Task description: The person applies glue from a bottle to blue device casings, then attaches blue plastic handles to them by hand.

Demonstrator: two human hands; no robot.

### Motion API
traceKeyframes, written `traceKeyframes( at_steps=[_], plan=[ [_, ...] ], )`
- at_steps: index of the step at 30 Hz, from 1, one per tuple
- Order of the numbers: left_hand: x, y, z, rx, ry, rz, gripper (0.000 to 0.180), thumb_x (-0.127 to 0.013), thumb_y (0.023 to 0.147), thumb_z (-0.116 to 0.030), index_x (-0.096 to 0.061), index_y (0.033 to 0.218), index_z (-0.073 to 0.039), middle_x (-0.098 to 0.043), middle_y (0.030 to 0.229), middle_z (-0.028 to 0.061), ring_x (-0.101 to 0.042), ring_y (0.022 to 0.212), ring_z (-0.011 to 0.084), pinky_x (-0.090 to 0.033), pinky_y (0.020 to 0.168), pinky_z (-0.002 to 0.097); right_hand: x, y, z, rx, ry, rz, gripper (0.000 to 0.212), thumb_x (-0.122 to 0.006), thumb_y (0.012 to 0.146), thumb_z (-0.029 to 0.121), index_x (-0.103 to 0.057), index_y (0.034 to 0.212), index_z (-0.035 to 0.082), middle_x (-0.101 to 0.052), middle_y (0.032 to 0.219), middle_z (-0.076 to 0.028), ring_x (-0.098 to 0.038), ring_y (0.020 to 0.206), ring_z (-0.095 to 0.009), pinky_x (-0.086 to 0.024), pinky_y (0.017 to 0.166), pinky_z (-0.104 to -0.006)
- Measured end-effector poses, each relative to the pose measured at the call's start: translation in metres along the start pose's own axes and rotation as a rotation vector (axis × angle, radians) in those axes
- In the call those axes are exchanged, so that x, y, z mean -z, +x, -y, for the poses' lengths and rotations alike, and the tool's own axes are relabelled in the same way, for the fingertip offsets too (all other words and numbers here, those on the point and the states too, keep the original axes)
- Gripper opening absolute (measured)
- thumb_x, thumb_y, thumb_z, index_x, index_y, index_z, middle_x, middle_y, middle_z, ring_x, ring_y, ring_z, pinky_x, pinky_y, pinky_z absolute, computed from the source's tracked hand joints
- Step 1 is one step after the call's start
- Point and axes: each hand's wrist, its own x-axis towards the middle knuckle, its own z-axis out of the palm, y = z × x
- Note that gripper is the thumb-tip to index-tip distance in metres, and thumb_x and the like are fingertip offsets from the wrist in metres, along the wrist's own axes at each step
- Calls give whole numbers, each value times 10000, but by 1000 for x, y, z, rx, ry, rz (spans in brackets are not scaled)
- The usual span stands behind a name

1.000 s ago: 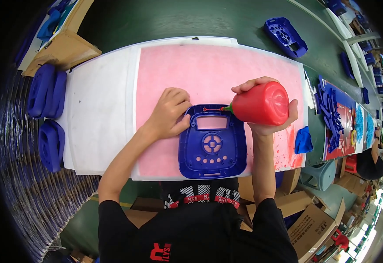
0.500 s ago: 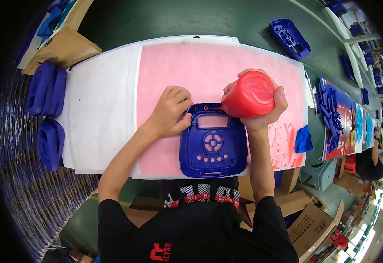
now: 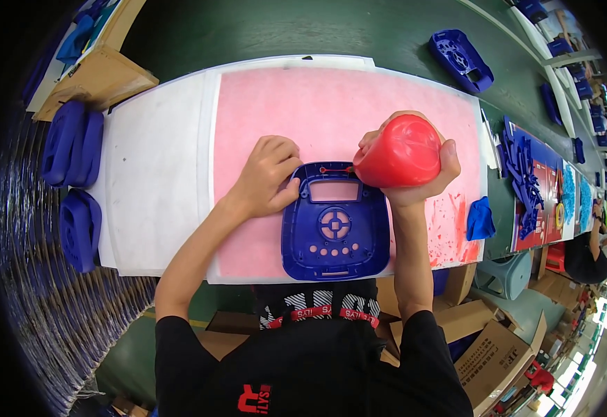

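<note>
A blue plastic housing [image 3: 298, 229] lies with its hollow side up on the pink sheet. It has a rectangular window, a round grille and a row of small holes. My left hand [image 3: 268, 177] grips its upper left edge, fingers curled and thumb against the rim. In my right hand [image 3: 434, 184] is a red squeeze bottle [image 3: 402, 153], tipped over, its base toward me and its sides dented. The bottle's thin tip reaches the housing's far edge, where a red streak [image 3: 334, 169] runs along the top; the exact contact is too small to make out.
Blue housings [image 3: 74, 142] stand stacked at the left, and another housing [image 3: 462, 61] lies on the green table at the far right. Right of the pink sheet [image 3: 275, 97] are a blue cloth [image 3: 480, 219] and blue strips [image 3: 523, 184]. Cardboard boxes [image 3: 494, 361] stand below.
The squeeze bottle has tilted slightly and looks more pinched in. The housing and my left hand sit a touch farther left in the picture.
</note>
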Motion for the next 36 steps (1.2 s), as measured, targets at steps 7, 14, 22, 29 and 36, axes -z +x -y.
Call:
traceKeyframes(
  at_steps=[7, 14, 22, 29, 36],
  plan=[
    [0, 0, 1, -15, -8, -7, 218, -600, 705, -183, -605, 825, 0, -567, 933, 147, -534, 980, 319, -394, 932, 442, -2, -3, 1, -13, -34, -38, 764, -297, 828, 659, -570, 933, -47, -630, 679, -217, -624, 607, -337, -525, 551, -408],
    [0, -2, 1, -2, -7, -8, 216, -601, 706, -184, -608, 821, -1, -569, 932, 148, -535, 977, 318, -394, 929, 440, -8, -4, 12, -67, 117, -26, 765, -277, 826, 669, -565, 951, -28, -630, 671, -174, -615, 612, -305, -514, 654, -406],
    [0, 0, 1, -5, 1, -12, 222, -600, 706, -184, -613, 827, 0, -573, 939, 149, -537, 983, 315, -394, 933, 439, -1, -2, 14, -36, 139, 77, 758, -282, 826, 678, -559, 959, -15, -624, 695, -164, -610, 633, -295, -507, 665, -401],
    [1, -2, 1, 4, 2, -1, 220, -599, 706, -183, -610, 825, 2, -570, 942, 151, -534, 989, 317, -394, 936, 441, 5, -10, 19, -16, 211, 139, 731, -295, 836, 665, -547, 1000, -2, -621, 765, -169, -623, 693, -293, -507, 708, -427],
    [0, 0, 0, 2, -4, -8, 223, -598, 702, -181, -601, 824, 5, -567, 936, 152, -535, 981, 320, -397, 931, 443, 6, -24, -2, 13, 163, -37, 734, -274, 838, 664, -544, 1044, 13, -625, 779, -161, -625, 762, -304, -502, 776, -464]
  ],
)
